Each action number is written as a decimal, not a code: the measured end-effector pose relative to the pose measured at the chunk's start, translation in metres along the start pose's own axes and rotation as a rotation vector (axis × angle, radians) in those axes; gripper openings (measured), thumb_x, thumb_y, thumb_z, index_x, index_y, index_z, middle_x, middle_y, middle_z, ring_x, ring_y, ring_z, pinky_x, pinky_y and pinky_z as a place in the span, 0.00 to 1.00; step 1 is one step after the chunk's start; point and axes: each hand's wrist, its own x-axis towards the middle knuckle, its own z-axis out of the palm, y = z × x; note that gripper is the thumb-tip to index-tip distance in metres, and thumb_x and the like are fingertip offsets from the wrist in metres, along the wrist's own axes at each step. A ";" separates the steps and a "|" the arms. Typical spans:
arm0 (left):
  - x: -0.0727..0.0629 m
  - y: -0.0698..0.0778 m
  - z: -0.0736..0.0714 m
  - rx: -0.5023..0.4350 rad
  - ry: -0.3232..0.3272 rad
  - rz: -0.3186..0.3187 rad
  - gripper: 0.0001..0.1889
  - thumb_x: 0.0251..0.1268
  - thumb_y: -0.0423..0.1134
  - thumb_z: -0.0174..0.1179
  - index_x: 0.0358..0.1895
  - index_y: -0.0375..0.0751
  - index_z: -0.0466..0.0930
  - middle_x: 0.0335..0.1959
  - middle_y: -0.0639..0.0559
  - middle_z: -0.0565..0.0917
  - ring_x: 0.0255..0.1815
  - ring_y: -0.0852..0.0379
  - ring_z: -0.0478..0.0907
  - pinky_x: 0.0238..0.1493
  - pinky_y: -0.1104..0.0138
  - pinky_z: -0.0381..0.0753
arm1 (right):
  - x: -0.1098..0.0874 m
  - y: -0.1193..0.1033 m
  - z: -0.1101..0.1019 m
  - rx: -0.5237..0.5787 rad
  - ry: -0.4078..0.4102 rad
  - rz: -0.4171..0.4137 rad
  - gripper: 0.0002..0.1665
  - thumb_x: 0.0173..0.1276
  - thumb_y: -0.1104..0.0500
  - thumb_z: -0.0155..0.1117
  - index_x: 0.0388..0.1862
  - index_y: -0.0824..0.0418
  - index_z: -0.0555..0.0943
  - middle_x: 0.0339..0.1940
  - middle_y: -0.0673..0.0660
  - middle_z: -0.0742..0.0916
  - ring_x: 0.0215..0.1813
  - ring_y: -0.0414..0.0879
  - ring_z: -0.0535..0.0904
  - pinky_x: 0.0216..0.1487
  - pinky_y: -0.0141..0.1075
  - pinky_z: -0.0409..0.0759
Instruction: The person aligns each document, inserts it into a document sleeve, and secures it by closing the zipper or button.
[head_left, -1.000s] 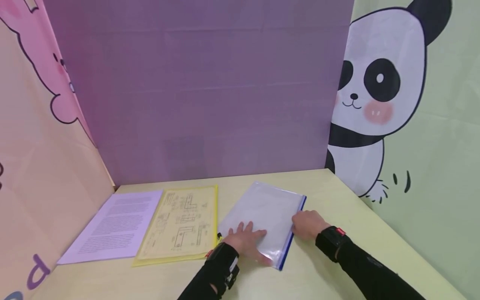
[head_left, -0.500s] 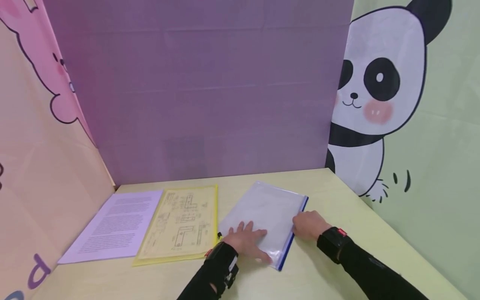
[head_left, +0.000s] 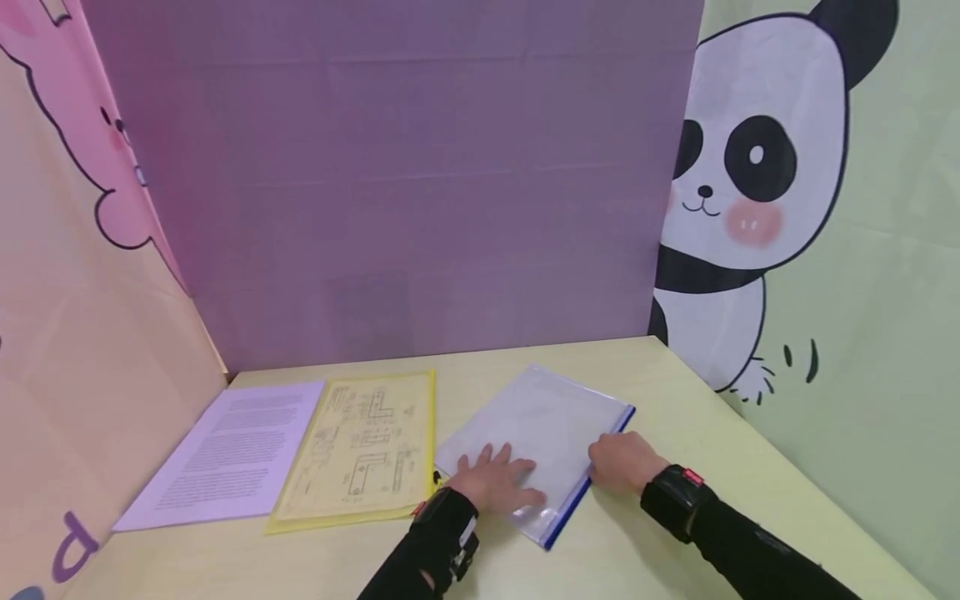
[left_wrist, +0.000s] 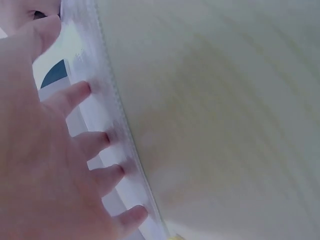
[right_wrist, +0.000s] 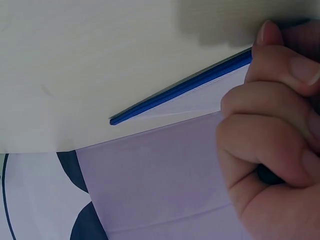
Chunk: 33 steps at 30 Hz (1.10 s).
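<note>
A clear plastic document folder [head_left: 558,425], whitish inside, lies slanted on the table, with a dark blue strip [head_left: 572,507] along its right side. My left hand [head_left: 491,482] rests flat on its near left part, fingers spread. In the left wrist view those fingertips touch the folder's margin [left_wrist: 103,111] close to its seam. My right hand [head_left: 625,461] pinches the blue-edged side around its middle. Curled fingers [right_wrist: 250,95] show in the right wrist view, covering one end of the strip, while the other end runs out past them.
To the left lies a yellow folder [head_left: 367,442] with a sheet of technical drawings, beside a printed purple sheet [head_left: 232,450]. Small dark and yellow bits show by my left wrist. A purple backdrop [head_left: 405,183] and a panda-printed panel [head_left: 757,183] border the wooden table [head_left: 705,450].
The clear folder has turned clockwise, its far right corner swinging right and nearer. My right hand has moved slightly right and nearer with the blue edge. My left hand has stayed almost in place.
</note>
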 end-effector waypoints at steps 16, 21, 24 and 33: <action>0.000 0.002 -0.002 -0.003 -0.004 -0.006 0.39 0.58 0.68 0.65 0.74 0.65 0.69 0.81 0.47 0.60 0.81 0.40 0.52 0.73 0.37 0.54 | -0.014 -0.002 -0.004 0.115 -0.028 -0.016 0.09 0.64 0.60 0.65 0.25 0.60 0.77 0.24 0.52 0.76 0.29 0.47 0.70 0.34 0.45 0.73; 0.000 0.001 -0.003 -0.006 -0.014 0.004 0.39 0.58 0.68 0.65 0.75 0.65 0.68 0.81 0.47 0.59 0.81 0.40 0.51 0.74 0.37 0.52 | -0.014 0.003 -0.004 0.136 -0.047 -0.025 0.09 0.66 0.60 0.64 0.25 0.58 0.76 0.25 0.51 0.75 0.30 0.47 0.69 0.34 0.43 0.71; -0.001 0.000 -0.004 0.002 -0.016 0.010 0.39 0.59 0.68 0.64 0.75 0.65 0.68 0.81 0.47 0.59 0.81 0.40 0.51 0.74 0.36 0.52 | -0.012 0.005 -0.004 0.139 -0.050 -0.023 0.09 0.66 0.60 0.63 0.25 0.57 0.76 0.25 0.50 0.75 0.30 0.47 0.69 0.34 0.43 0.69; -0.001 -0.001 -0.005 -0.003 -0.054 0.012 0.42 0.58 0.70 0.64 0.77 0.66 0.65 0.82 0.47 0.56 0.82 0.40 0.49 0.76 0.37 0.49 | -0.007 0.022 0.000 0.126 -0.055 0.020 0.07 0.68 0.60 0.63 0.31 0.61 0.79 0.26 0.53 0.75 0.31 0.49 0.70 0.36 0.45 0.70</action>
